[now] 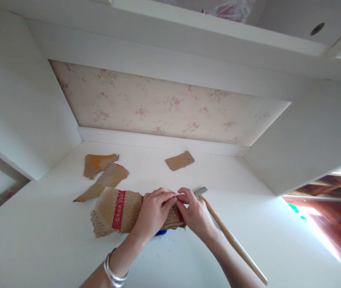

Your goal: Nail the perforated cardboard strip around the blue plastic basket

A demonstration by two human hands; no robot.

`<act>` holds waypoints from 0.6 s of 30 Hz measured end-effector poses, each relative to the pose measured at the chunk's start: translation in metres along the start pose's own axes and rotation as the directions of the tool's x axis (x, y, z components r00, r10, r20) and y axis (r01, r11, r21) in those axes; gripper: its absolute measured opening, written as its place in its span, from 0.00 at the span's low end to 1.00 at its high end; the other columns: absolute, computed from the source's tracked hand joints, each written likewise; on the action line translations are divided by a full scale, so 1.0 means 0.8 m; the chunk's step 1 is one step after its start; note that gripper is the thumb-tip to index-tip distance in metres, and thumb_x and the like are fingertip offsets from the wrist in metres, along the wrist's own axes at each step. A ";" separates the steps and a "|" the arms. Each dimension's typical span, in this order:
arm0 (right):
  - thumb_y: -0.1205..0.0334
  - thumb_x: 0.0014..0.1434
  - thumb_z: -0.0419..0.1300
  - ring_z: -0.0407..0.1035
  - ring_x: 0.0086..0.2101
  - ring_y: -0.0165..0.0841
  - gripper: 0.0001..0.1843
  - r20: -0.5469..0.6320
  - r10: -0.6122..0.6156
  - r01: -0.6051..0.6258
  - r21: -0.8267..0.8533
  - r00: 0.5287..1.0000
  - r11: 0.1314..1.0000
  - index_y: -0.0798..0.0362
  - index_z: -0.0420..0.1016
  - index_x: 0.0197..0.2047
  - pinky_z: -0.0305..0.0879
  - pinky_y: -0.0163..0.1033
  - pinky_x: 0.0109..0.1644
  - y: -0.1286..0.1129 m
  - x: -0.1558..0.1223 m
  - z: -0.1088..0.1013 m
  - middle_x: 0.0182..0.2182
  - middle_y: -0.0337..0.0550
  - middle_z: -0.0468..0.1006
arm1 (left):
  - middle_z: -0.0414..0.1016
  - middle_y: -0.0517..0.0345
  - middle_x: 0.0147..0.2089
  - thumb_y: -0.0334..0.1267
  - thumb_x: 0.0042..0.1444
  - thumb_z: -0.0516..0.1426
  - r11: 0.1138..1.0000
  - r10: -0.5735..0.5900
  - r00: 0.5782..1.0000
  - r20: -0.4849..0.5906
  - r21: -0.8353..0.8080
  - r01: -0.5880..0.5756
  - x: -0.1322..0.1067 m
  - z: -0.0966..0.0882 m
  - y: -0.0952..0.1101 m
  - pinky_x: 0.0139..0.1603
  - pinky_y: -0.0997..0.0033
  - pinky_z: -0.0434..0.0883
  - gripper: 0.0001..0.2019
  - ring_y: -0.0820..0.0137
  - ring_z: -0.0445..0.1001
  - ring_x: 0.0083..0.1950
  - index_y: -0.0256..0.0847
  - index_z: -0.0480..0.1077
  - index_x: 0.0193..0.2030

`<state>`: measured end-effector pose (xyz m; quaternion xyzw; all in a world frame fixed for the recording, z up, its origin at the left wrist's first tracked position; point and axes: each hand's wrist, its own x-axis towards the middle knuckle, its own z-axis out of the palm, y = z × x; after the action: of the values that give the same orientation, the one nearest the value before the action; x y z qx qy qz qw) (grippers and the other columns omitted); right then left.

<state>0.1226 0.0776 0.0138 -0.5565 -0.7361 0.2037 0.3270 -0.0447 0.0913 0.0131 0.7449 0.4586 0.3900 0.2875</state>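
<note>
My left hand [153, 211] lies on a torn brown cardboard strip [119, 210] with a red band and white dots, its fingers curled over the strip's right end. My right hand [195, 212] meets it there, fingers pinched close to the left fingertips at the strip's top edge. What the pinch holds is too small to make out. A grey metal blade tip [201, 191] pokes out behind my right hand. A long wooden stick [233, 241] runs from it down to the right. Something blue [160, 232] shows under the strip.
Torn cardboard scraps [104, 176] lie at the back left of the white desk [53, 240]. A small brown perforated piece [179, 160] sits near the floral back wall [164, 108]. White side panels and a shelf [218, 28] overhead enclose the desk.
</note>
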 end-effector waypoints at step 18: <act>0.48 0.64 0.55 0.79 0.39 0.42 0.13 -0.260 0.249 -0.318 -0.271 0.933 0.908 0.45 0.72 0.46 0.73 0.45 0.41 0.069 -0.063 -0.062 0.40 0.43 0.84 | 0.82 0.58 0.41 0.38 0.66 0.53 0.994 -0.002 1.000 0.008 0.108 0.001 0.000 0.005 -0.010 0.46 0.70 0.70 0.10 0.68 0.79 0.41 0.45 0.76 0.41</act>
<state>0.2042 0.0427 -0.0008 -0.7213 -0.6288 0.0689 0.2821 -0.0449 0.0941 0.0050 0.7607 0.4785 0.3614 0.2487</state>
